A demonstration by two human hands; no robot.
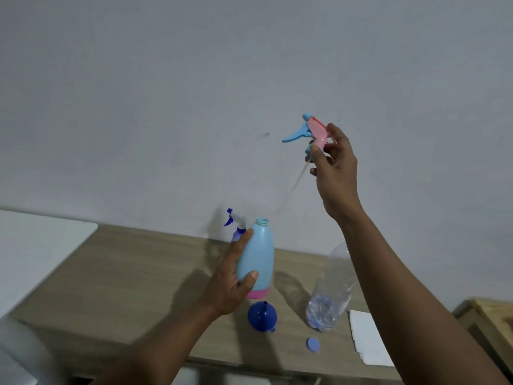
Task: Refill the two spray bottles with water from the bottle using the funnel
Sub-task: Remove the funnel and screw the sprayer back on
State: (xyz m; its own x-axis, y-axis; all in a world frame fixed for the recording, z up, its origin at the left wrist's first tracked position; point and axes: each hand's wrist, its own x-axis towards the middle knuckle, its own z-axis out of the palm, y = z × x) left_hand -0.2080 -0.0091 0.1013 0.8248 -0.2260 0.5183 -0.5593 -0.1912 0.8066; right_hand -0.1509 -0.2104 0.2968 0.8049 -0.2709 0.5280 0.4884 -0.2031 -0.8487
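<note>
My left hand [231,279] grips the light blue spray bottle [258,254] with a pink base, upright, its neck open. High to the right, my right hand [333,168] pinches that bottle's pink and blue trigger head [311,130]; its thin clear tube [293,187] hangs down clear above the neck. A second spray bottle with a dark blue trigger [234,220] stands behind my left hand, mostly hidden. A dark blue funnel [262,316] lies mouth down on the wooden table [125,279]. The clear water bottle [330,293] stands uncapped behind my right forearm.
A small blue cap [312,344] lies near the table's front edge. White paper sheets [366,340] sit to the right of the water bottle. A white surface [36,245] adjoins the table at left, a wooden piece [488,318] at right. A grey wall is behind.
</note>
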